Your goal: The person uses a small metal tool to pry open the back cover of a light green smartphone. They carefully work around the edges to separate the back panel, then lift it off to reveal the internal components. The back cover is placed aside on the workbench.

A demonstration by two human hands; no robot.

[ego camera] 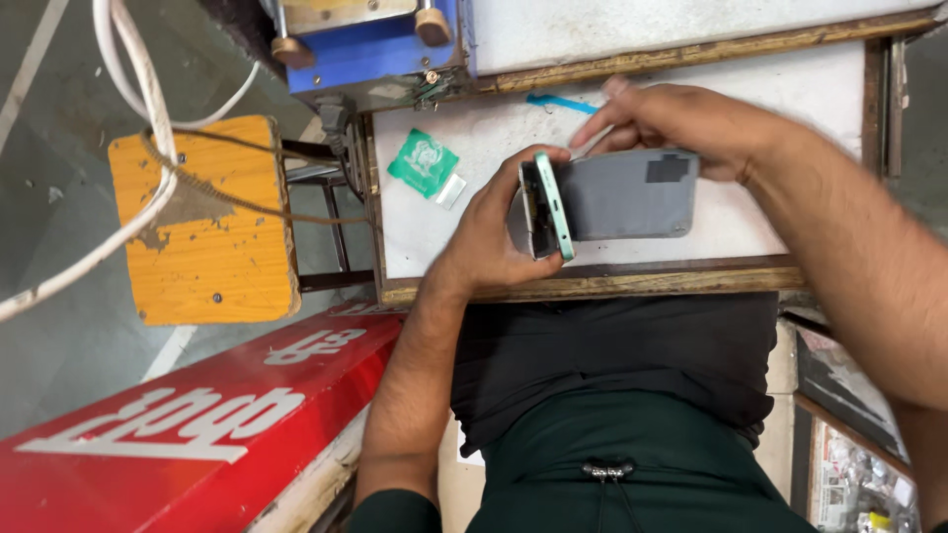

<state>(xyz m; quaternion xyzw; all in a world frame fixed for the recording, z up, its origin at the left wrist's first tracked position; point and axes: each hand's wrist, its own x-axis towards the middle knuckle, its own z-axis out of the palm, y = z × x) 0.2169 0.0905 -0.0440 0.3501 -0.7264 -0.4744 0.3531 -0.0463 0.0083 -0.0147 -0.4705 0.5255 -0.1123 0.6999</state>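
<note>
My left hand (489,232) grips a smartphone with a mint-green frame (555,205) at its left end, over the near edge of a white work surface (790,89). A grey panel (617,192), the phone's back or screen, is lifted away from the frame like a flap. My right hand (681,123) reaches in from the right and holds that grey panel at its top edge, with the index finger stretched out. The phone's inner side shows dark at the opened end.
A green and white packet (423,163) and a thin blue tool (561,103) lie on the surface. A blue machine (370,44) stands at the far left corner. An orange wooden stool (202,222) with white cables (138,69) and a red signboard (188,424) sit left.
</note>
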